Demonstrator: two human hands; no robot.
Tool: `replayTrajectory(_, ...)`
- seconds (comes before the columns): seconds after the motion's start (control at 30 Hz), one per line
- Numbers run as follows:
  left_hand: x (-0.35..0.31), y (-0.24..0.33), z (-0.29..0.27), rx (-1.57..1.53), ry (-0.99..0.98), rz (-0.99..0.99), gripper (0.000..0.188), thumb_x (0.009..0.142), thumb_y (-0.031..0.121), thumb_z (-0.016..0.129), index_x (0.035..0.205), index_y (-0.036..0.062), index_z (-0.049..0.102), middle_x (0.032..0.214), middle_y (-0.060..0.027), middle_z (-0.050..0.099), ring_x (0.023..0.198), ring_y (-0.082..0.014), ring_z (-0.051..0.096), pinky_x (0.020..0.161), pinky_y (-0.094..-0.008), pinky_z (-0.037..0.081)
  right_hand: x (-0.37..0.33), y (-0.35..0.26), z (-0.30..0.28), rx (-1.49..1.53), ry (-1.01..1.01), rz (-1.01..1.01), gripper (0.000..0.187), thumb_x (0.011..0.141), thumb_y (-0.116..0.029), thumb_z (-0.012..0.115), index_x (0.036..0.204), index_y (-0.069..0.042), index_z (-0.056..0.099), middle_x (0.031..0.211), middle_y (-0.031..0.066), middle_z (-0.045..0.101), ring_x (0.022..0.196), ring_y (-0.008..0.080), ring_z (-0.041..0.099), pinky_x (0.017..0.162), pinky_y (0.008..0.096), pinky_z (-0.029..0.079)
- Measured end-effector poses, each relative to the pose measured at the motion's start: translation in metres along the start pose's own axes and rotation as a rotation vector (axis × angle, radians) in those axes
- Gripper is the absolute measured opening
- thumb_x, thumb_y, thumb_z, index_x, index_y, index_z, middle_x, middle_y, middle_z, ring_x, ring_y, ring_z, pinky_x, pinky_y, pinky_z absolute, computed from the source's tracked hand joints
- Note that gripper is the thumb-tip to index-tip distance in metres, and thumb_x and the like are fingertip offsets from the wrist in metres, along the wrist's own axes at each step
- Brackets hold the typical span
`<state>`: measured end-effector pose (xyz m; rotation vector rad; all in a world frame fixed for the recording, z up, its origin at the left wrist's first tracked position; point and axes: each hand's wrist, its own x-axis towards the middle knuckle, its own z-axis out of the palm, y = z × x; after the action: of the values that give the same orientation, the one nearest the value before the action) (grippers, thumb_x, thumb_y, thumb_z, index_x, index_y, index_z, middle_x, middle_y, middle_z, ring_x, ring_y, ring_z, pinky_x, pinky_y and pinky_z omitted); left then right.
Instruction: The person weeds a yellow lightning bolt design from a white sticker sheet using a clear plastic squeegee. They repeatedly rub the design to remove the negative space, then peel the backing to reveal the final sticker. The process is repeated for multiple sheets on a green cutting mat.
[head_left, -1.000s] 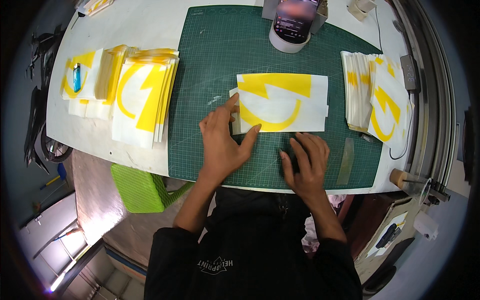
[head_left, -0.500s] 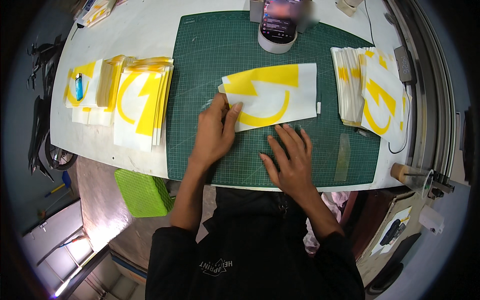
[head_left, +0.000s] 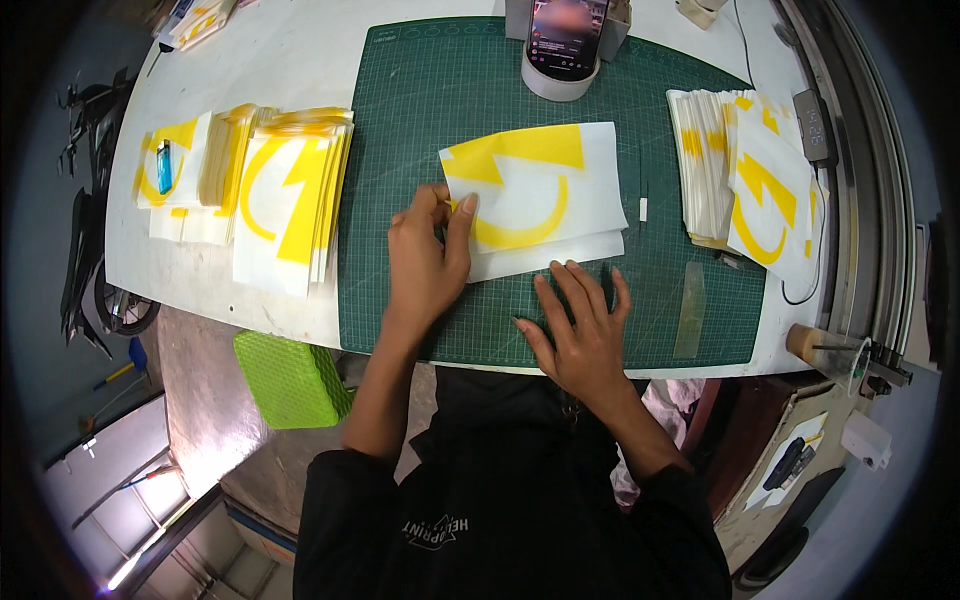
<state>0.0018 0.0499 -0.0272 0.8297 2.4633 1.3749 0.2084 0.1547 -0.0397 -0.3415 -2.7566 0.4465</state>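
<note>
A white sheet with a yellow print (head_left: pixel 590 187), thin and slightly curled, lies over the green cutting mat (head_left: pixel 560 330) in front of me. It looks folded or doubled: a plain white strip shows below the printed layer along its near edge. My left hand (head_left: pixel 432 245) is closed on its left edge, thumb on top and fingers curled behind. My right hand (head_left: pixel 585 320) rests on the mat just below the near edge with fingers spread. Its fingertips are at or close to the sheet's edge; I cannot tell if they touch it.
Stacks of similar printed sheets stand at left (head_left: pixel 290 200) and right (head_left: pixel 765 190). A blue lighter (head_left: pixel 164 167) lies on the left pile. A phone (head_left: pixel 565 38) sits in a round white stand at the back. A clear ruler (head_left: pixel 689 310) and a small white piece (head_left: pixel 643 209) lie on the mat.
The sheet's right end has shifted left, and a white layer now shows under its near edge. Both hands stay almost in place; the whole view has shifted slightly.
</note>
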Motion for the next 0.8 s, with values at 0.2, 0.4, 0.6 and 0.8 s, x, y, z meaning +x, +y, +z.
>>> replayTrajectory(0.2, 0.019, -0.012, 0.011, 0.031, 0.118, 0.142, 0.019, 0.098, 0.015, 0.075, 0.099, -0.0023, 0.07, 0.079, -0.0123, 0.073, 0.068, -0.0158, 0.065, 0.064, -0.0318, 0.049, 0.008, -0.005, -0.005, -0.021, -0.114, 0.048, 0.057, 0.096, -0.046, 0.073, 0.128, 0.0, 0.07, 0.138, 0.0177, 0.061, 0.137, 0.0358, 0.053, 0.121, 0.0659, 0.021)
replayTrajectory(0.4, 0.011, -0.016, 0.014, 0.301, 0.098, 0.183, 0.02, 0.089, 0.013, 0.082, 0.101, 0.0014, 0.07, 0.089, -0.0107, 0.071, 0.087, -0.0274, 0.065, 0.087, -0.0433, 0.048, 0.012, 0.001, -0.001, 0.146, -0.149, -0.004, 0.062, 0.101, -0.05, 0.066, 0.122, 0.008, 0.07, 0.15, 0.0286, 0.054, 0.149, 0.0446, 0.042, 0.124, 0.0629, 0.027)
replayTrajectory(0.6, -0.029, 0.011, 0.019, 0.428, 0.305, 0.452, 0.045, 0.087, 0.009, 0.081, 0.127, 0.002, 0.063, 0.12, -0.0166, 0.066, 0.105, -0.0341, 0.063, 0.091, -0.0462, 0.046, -0.009, -0.009, -0.007, 0.129, -0.23, 0.018, 0.068, 0.102, -0.052, 0.06, 0.135, 0.007, 0.064, 0.16, 0.0274, 0.045, 0.155, 0.0428, 0.035, 0.126, 0.0589, 0.027)
replayTrajectory(0.8, -0.034, 0.009, 0.033, 0.456, -0.334, 0.546, 0.066, 0.101, 0.028, 0.066, 0.155, -0.0028, 0.044, 0.166, -0.0284, 0.035, 0.154, -0.0466, 0.033, 0.125, -0.0603, 0.026, -0.017, -0.011, -0.011, 0.065, -0.353, 0.021, 0.08, 0.102, -0.059, 0.054, 0.15, 0.006, 0.053, 0.165, 0.0233, 0.04, 0.159, 0.0361, 0.029, 0.129, 0.0567, 0.021)
